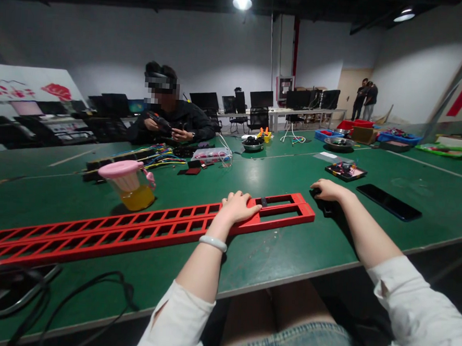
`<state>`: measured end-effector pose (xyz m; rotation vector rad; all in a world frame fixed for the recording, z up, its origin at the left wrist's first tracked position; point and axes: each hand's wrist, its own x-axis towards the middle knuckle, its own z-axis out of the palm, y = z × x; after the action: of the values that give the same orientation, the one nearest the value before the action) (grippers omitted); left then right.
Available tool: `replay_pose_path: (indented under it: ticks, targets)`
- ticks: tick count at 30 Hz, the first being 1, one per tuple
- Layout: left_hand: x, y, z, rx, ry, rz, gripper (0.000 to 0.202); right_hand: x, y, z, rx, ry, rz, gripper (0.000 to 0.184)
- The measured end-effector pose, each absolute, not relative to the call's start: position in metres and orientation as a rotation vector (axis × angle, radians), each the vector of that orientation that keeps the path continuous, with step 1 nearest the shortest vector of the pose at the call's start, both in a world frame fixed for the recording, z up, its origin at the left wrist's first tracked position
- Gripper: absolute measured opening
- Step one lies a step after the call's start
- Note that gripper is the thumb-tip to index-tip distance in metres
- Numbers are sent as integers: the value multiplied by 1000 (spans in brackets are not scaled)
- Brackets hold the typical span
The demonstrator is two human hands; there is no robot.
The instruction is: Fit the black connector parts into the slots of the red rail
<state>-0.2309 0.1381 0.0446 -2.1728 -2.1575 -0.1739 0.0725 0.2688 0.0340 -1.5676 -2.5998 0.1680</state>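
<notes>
A long red slotted frame (133, 240) with two rows of openings lies across the green table. My left hand (237, 207) rests on it near its right end, thumb apart from the fingers. A small black piece (263, 201) sits in the frame's far long slot, just beyond my left thumb. To the right of the frame, my right hand (327, 190) is closed at the fingertips on a small black part (315, 191). More black parts (328, 210) lie under that hand, partly in shadow; their kind cannot be made out.
A pink-lidded cup (130, 185) with yellow liquid stands behind the frame. A phone (389, 201) and a tray of small parts (346, 170) lie right. Black cables (91, 279) lie front left. A co-worker (175, 112) across the table holds a dark tool.
</notes>
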Motion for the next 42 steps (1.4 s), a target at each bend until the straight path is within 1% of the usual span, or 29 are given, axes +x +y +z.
replay_pose_path:
  ticks: [8,17,22,28,32,37,40,42]
  targets:
    - [-225,136,53,-2233,-2176,-110,70,70,268,36,-1547,-2519,198,30]
    - [-223,135,55,-2250,-2182,-104,69,68,281,30,-1254,-2473,117,35]
    - [-220,133,56,-2234,-2197,-97,67,64,281,26,-1216,-2524,154,27]
    - [-219,133,56,-2227,-2198,-89,65,58,275,25,-1193,-2495,155,41]
    - [-215,128,58,-2165,-2166,-112,60,56,273,21,-1138,-2516,161,40]
    - [-175,81,83,-2007,-1909,-305,45,52,275,14,-1107,-2584,183,35]
    - [-135,25,97,-2105,-1750,-424,48,49,264,26,-1084,-2559,138,31]
    - [-116,-15,95,-2224,-1634,-496,49,51,242,45,-1070,-2458,51,26]
